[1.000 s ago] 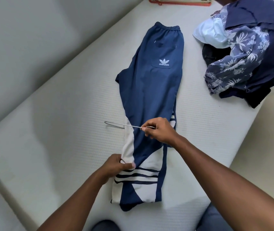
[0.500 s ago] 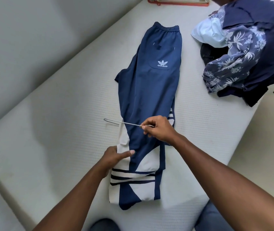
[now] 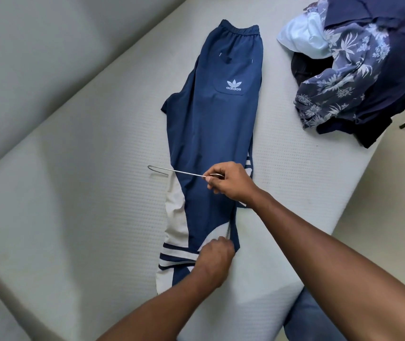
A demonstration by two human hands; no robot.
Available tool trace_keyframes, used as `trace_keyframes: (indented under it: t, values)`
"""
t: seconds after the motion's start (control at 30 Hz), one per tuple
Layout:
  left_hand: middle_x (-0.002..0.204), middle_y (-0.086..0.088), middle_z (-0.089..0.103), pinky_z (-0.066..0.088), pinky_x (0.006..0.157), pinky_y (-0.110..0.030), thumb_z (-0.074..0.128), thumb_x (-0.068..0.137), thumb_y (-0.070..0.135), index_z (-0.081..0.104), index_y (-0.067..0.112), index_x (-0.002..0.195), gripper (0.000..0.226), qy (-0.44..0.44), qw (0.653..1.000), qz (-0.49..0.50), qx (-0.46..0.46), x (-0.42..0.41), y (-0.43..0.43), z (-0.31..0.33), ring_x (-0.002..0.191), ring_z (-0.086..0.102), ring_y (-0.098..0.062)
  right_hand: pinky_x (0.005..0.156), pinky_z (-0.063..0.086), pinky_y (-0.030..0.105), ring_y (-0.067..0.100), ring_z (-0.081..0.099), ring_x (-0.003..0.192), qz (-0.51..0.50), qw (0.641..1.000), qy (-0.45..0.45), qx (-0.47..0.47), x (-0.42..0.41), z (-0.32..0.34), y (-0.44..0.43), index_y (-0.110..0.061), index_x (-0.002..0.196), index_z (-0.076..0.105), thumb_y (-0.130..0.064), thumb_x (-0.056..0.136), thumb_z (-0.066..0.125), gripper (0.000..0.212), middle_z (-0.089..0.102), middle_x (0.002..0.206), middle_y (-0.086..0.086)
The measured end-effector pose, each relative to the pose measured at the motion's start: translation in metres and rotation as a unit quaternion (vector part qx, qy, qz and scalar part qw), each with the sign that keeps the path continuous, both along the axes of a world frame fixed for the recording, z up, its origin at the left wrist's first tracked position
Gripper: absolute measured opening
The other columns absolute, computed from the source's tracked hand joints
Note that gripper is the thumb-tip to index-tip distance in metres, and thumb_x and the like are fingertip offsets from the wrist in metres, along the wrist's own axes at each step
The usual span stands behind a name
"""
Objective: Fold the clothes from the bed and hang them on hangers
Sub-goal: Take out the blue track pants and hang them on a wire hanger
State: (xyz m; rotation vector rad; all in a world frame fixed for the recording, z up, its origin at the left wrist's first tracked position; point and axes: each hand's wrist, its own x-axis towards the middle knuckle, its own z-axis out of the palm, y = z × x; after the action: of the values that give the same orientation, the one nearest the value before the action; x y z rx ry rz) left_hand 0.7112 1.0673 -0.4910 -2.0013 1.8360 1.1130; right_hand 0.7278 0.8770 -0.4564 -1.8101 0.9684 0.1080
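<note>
While the navy trousers [image 3: 216, 134] lie folded lengthwise on the mattress [image 3: 93, 183], I see the right hand [image 3: 231, 184] pinching a wire hanger [image 3: 178, 172] across the legs and the left hand [image 3: 217, 254] gripping fabric near the cuffs.

Person at work, arms uncovered: the left forearm [image 3: 171, 301] and right forearm [image 3: 332, 242] are bare from the wrist as far up as can be seen. A short-cut thumbnail shows on the right grip [image 3: 231, 183]. Faded blue denim trousers [image 3: 314, 321] cover the leg beneath the right arm.
</note>
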Motion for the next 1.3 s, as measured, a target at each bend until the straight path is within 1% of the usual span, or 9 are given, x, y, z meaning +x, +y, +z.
trace_keyframes:
  t: [0.13,0.27,0.4,0.53,0.63,0.8,0.9,1.03,1.3]
  values:
    - [0.106,-0.010,0.061,0.049,0.072,-0.040,0.062,0.088,0.012,0.061,0.015,0.110,0.022,0.157,0.987,-0.013,-0.046,-0.005,0.001,0.001,0.092,0.062,-0.032,0.069,0.063,0.034,0.021,0.073,0.067,0.017,1.000,0.003,-0.009,-0.002,-0.002,-0.001,-0.016,0.097,0.078,-0.011,0.098,0.067,0.012,0.077,0.079,0.000]
    - [0.102,0.005,0.072,0.058,0.080,-0.036,0.060,0.093,0.042,0.064,0.028,0.120,0.031,0.291,0.952,0.093,-0.009,0.019,0.010,0.003,0.087,0.066,-0.013,0.070,0.063,0.035,0.022,0.073,0.067,0.016,1.000,0.004,-0.004,0.001,-0.001,0.000,-0.015,0.097,0.078,-0.012,0.098,0.067,0.012,0.077,0.079,0.000]
    - [0.098,0.012,0.061,0.051,0.074,-0.030,0.055,0.097,0.050,0.060,0.030,0.111,0.025,0.119,0.942,0.237,-0.204,0.058,0.033,-0.010,0.088,0.055,-0.007,0.071,0.063,0.037,0.020,0.072,0.065,0.029,1.000,-0.001,0.000,0.000,-0.001,0.004,-0.016,0.099,0.078,-0.012,0.098,0.067,0.012,0.076,0.077,0.001]
    - [0.093,0.006,0.066,0.040,0.067,-0.029,0.060,0.092,0.050,0.061,0.030,0.097,0.021,0.076,0.980,0.181,0.012,0.093,0.037,-0.012,0.088,0.063,-0.018,0.069,0.062,0.035,0.015,0.069,0.061,0.033,0.999,-0.014,-0.002,-0.001,0.003,0.009,-0.020,0.099,0.079,-0.018,0.099,0.067,0.012,0.074,0.073,0.002]
    - [0.066,0.005,0.058,0.033,0.055,-0.028,0.057,0.095,0.045,0.057,0.021,0.067,0.036,0.094,0.983,0.157,0.024,0.109,0.030,-0.009,0.066,0.055,-0.017,0.068,0.062,0.036,0.013,0.067,0.061,0.028,1.000,-0.010,-0.002,0.000,0.009,0.009,-0.020,0.100,0.079,-0.019,0.099,0.068,0.011,0.073,0.072,0.003]
    - [0.091,0.006,0.071,0.050,0.069,-0.030,0.060,0.097,0.040,0.070,0.027,0.106,0.018,0.062,0.940,0.318,-0.110,0.122,0.025,-0.007,0.083,0.067,-0.018,0.067,0.059,0.034,0.006,0.067,0.065,0.030,0.999,-0.013,-0.024,0.004,0.034,0.011,-0.019,0.094,0.080,-0.020,0.096,0.072,0.009,0.075,0.070,-0.003]
    - [0.114,0.001,0.064,0.052,0.079,-0.031,0.064,0.095,0.044,0.058,0.027,0.129,0.038,0.058,0.911,0.379,-0.154,0.130,0.015,0.005,0.098,0.063,-0.019,0.064,0.050,0.019,0.001,0.068,0.064,0.027,0.998,-0.043,-0.045,0.006,0.068,0.008,-0.018,0.093,0.081,-0.019,0.096,0.074,0.008,0.074,0.068,-0.006]
    - [0.130,-0.004,0.055,0.052,0.087,-0.036,0.068,0.093,0.050,0.051,0.023,0.128,0.048,0.032,0.889,0.430,-0.155,0.147,-0.011,0.030,0.116,0.056,-0.023,0.067,0.053,0.026,0.002,0.065,0.064,0.022,0.991,-0.088,-0.095,0.016,0.123,-0.010,-0.020,0.091,0.081,-0.021,0.094,0.074,0.007,0.074,0.067,-0.006]
    - [0.127,-0.003,0.060,0.052,0.081,-0.041,0.080,0.088,0.038,0.036,0.020,0.127,0.061,0.170,0.841,0.446,-0.255,0.210,-0.113,0.180,0.106,0.061,-0.026,0.073,0.058,0.033,0.010,0.070,0.067,0.048,0.958,-0.149,-0.242,0.039,0.316,-0.071,-0.015,0.094,0.082,-0.012,0.092,0.073,0.009,0.076,0.070,-0.003]
